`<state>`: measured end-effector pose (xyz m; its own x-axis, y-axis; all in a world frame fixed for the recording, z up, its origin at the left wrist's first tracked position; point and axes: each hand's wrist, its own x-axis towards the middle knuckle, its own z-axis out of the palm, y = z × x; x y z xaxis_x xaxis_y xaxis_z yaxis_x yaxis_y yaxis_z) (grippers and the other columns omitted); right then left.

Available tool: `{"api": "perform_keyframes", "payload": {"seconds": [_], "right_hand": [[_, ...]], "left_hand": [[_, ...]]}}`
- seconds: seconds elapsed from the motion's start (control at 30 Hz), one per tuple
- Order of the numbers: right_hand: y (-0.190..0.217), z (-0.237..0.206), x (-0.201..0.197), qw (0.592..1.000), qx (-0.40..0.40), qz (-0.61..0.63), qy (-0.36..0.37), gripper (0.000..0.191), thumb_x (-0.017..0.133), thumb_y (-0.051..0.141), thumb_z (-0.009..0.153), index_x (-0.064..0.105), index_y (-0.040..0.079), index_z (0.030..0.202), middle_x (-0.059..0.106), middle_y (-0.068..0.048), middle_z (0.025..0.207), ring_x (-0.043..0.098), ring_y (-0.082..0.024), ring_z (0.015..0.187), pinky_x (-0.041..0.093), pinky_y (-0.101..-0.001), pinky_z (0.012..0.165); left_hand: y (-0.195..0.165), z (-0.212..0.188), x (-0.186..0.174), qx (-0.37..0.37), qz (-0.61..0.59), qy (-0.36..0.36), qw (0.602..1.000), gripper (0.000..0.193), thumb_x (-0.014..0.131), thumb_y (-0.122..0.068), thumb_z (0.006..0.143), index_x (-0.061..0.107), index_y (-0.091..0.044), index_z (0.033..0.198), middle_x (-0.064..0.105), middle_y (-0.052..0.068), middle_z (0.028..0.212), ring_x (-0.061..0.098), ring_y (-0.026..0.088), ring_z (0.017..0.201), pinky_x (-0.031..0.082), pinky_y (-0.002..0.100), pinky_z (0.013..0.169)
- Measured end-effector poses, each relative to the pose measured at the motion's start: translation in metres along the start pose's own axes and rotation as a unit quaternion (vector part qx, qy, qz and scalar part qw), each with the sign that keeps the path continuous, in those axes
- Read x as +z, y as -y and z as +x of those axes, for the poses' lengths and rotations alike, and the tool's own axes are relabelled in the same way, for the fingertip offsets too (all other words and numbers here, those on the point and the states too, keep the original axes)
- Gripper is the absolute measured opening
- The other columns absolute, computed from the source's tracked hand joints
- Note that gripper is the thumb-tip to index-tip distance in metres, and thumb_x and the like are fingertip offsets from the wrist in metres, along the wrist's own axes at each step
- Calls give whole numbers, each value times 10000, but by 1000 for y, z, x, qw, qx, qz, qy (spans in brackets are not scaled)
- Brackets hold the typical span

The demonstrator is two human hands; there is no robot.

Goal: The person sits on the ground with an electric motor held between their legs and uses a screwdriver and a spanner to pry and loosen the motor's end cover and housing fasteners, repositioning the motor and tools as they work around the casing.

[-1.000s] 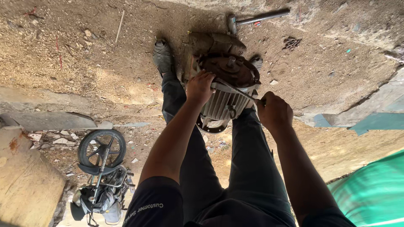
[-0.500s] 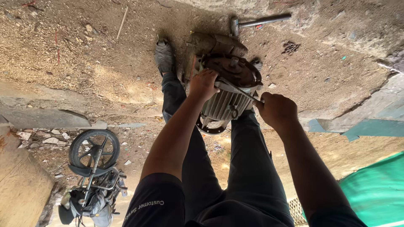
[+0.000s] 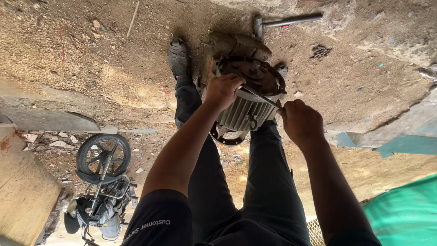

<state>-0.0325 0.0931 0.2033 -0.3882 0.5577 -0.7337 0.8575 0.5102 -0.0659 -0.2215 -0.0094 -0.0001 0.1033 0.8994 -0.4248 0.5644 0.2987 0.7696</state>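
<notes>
A finned motor (image 3: 243, 111) is seen lying on the dirt ground (image 3: 91, 54), between the person's legs, its rusty end cover (image 3: 255, 75) turned toward 12 o'clock. A thin metal bar (image 3: 260, 95), apparently a lever or driver, is laid across the joint between cover and finned body; its long axis runs from about 10 o'clock to 4 o'clock.

The left hand (image 3: 224, 90) is closed over the motor's rim at the bar's 10 o'clock end, fingers curled down on the casing; whether the bar's tip is pinched there cannot be told. The right hand (image 3: 301, 123) is clenched in a fist around the bar's 4 o'clock end, just beside the motor's edge. The bar's free length thus lies toward 10 o'clock from the right grip, and the left hand is the nearer to the cover.

A hammer (image 3: 284, 21) is seen lying at 12 o'clock beyond the motor, well apart from both hands. A shoe (image 3: 179, 57) is planted just beside the motor at its 9 o'clock.
</notes>
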Motion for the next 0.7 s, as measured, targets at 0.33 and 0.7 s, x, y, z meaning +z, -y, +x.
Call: {"api": "perform_keyframes", "payload": {"seconds": [0.33, 0.7], "right_hand": [[-106, 141, 42, 966, 64, 184, 170, 303, 604, 389, 1039, 734, 139, 1150, 669, -165, 1095, 670, -309, 973, 544, -467, 900], [-121, 218, 132, 914, 188, 277, 229, 341, 686, 427, 1024, 688, 98, 1117, 748, -282, 1113, 726, -342, 927, 571, -426, 844]], "left_hand": [[15, 28, -8, -80, -2, -68, 995, 183, 748, -257, 935, 766, -216, 1112, 769, -13, 1052, 752, 221, 834, 599, 403, 715], [23, 14, -3, -148, -51, 54, 986, 94, 711, -255, 952, 764, -253, 1030, 790, -64, 952, 735, 137, 912, 573, 401, 832]]}}
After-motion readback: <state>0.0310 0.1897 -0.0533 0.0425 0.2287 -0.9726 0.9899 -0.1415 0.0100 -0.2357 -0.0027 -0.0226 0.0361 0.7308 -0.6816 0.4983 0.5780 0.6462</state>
